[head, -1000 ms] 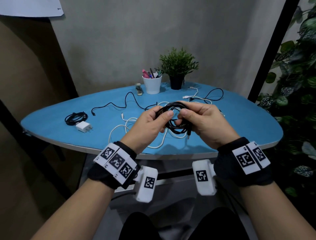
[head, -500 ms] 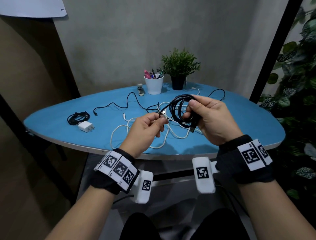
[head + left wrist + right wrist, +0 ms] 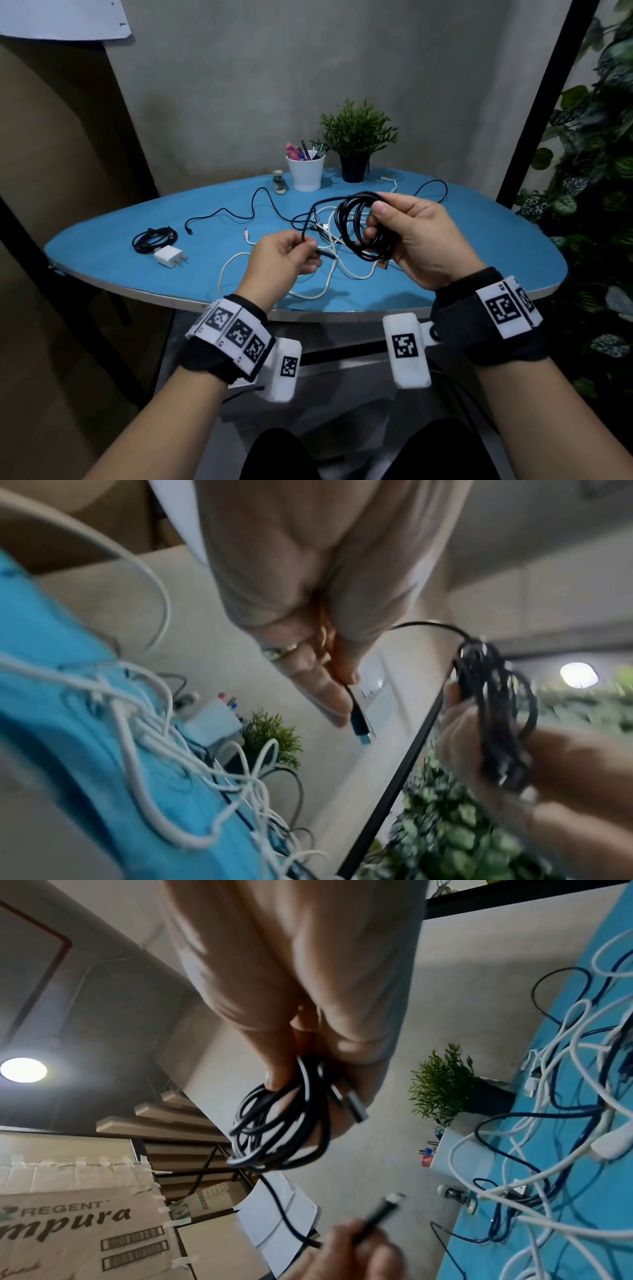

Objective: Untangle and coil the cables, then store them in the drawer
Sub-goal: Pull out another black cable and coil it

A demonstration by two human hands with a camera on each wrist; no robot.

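The right hand gripped the coiled black cable above the near middle of the blue table, fingers curled through its loops, a metal plug poking out below the palm. The left hand pinched that cable's free end, thumb and fingers closed just behind the small connector, a short run of black cord arching from there up to the coil. Under both hands, loose white cables lay tangled with a thin black cable across the table's middle, trailing toward the far edge. Near the left end sat a second black coil with a white charger plug touching its near side. Along the far edge stood a white cup of pens, a small stapler just left of it and a potted plant just right. In the right wrist view, a taped cardboard box read "REGENT" over letters "mpura", the rest cut off at the frame; a smaller box behind it carried print too blurred to read. No drawer could be picked out in any view.
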